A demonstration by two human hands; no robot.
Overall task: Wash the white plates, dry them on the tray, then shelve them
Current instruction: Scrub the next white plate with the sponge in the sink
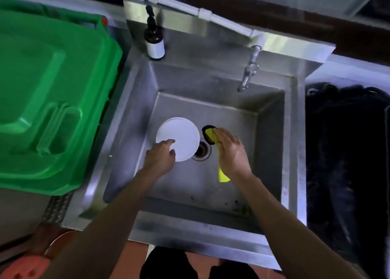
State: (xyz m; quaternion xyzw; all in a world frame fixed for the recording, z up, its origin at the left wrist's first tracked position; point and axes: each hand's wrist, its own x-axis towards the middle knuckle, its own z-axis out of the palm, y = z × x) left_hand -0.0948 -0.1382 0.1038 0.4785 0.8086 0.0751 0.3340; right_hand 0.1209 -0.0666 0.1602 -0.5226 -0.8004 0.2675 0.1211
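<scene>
A white plate [179, 136] lies in the steel sink [223, 179], left of the drain [202, 150]. My left hand [160, 157] grips the plate's near edge, thumb on top and index finger stretched across its face. My right hand [231, 149] holds a yellow cloth [222, 174] with a dark-edged end [207, 134], just right of the plate and above the drain. The cloth's tail hangs down below my wrist. No water runs from the tap [249, 69].
A dark soap bottle with a white label [154, 37] stands on the sink's back left corner. A large green bin lid [48, 101] fills the left side. Dark fabric [346, 162] lies to the right of the sink. A white pipe [202, 14] runs along the back.
</scene>
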